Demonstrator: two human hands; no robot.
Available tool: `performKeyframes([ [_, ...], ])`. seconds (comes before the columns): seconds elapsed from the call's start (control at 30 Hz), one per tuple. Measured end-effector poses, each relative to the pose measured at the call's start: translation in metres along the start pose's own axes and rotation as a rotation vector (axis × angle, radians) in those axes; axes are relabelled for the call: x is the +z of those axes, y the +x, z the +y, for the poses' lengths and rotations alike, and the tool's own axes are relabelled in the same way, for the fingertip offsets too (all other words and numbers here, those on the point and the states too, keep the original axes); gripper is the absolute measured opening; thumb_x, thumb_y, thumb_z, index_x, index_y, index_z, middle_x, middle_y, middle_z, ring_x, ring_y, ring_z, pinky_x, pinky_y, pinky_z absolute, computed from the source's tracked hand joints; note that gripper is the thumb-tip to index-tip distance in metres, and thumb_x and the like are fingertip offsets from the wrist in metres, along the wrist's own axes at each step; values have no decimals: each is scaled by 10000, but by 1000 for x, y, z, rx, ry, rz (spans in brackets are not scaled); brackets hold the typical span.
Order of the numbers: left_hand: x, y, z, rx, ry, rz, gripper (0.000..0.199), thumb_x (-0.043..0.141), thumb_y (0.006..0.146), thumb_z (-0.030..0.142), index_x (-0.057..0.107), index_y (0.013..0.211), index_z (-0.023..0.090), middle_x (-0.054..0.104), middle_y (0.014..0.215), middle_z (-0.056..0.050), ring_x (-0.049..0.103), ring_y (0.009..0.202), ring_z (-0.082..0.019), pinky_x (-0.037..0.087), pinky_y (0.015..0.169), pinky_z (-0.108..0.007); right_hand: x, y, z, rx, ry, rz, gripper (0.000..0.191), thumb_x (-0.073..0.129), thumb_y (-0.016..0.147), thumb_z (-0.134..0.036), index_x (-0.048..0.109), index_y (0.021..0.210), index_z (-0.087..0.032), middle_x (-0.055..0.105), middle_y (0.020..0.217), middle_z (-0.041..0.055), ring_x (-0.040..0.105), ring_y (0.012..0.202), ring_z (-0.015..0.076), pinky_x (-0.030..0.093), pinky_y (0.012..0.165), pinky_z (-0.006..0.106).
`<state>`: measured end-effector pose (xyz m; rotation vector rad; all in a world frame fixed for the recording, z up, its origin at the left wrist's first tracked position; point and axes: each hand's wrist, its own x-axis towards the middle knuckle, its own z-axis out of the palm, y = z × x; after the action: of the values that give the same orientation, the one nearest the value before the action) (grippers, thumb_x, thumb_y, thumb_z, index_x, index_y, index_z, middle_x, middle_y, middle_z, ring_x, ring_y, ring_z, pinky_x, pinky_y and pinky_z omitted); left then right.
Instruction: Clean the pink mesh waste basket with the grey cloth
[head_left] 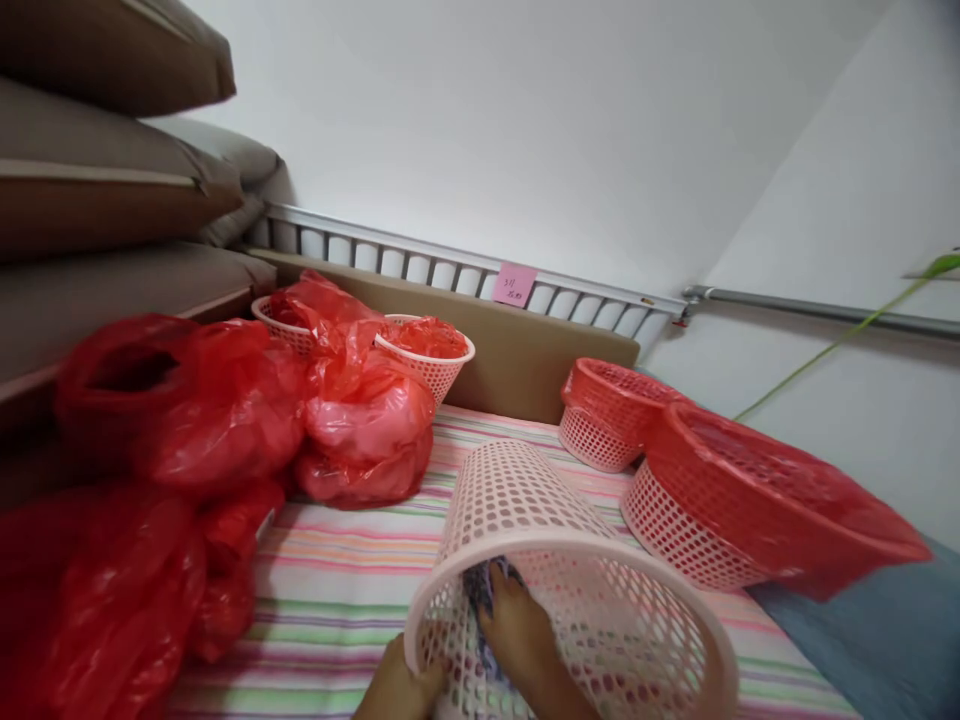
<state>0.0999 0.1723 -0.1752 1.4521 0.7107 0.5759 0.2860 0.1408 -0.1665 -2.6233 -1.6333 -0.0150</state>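
A pale pink perforated plastic wastebasket (517, 490) lies tipped on the striped sheet, its open mouth facing me. My left hand (405, 682) grips the rim at the lower left, with its fingers partly behind the plastic lattice. Reaching inside through the mouth, my right hand (517, 628) is closed on a dark patterned cloth (480, 590) against the basket's left inner wall. Part of the cloth hangs below the fingers, and the hand hides the rest.
Red plastic bags (367, 430) pile up on the left, with a pink basket (431, 365) behind them. Two bag-lined baskets, a small one (596, 435) and a large one (690, 525), stand on the right. Stacked cushions (112, 210) rise at far left; a radiator (442, 272) lines the wall.
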Motion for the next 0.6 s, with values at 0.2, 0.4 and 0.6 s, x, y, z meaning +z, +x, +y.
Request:
performKeyframes([
  [0.2, -5, -4, 2, 10, 81, -15, 364, 509, 782, 361, 664, 1021, 134, 691, 1072, -124, 571, 1098, -299, 413, 986, -365, -16, 68, -5, 43, 13, 19, 328, 399, 871, -248, 609, 1123, -266, 632, 1131, 49, 550, 1067, 230, 423, 891, 337],
  [0.4, -1, 0, -2, -51, 14, -21, 438, 510, 801, 460, 606, 1080, 137, 707, 906, -109, 676, 748, -239, 555, 625, -311, -18, 82, -6, 49, 26, -24, 339, 418, 860, -263, 596, 1147, -244, 629, 1137, 65, 552, 1079, 222, 419, 863, 306],
  [0.6, 5, -1, -14, -126, -38, 19, 449, 481, 821, 500, 563, 1052, 123, 602, 515, -1, 547, 371, -117, 436, 356, -192, -6, -9, -17, 13, 16, -65, 475, 480, 766, -226, 515, 1237, -176, 659, 1003, 120, 624, 891, 233, 454, 753, 300],
])
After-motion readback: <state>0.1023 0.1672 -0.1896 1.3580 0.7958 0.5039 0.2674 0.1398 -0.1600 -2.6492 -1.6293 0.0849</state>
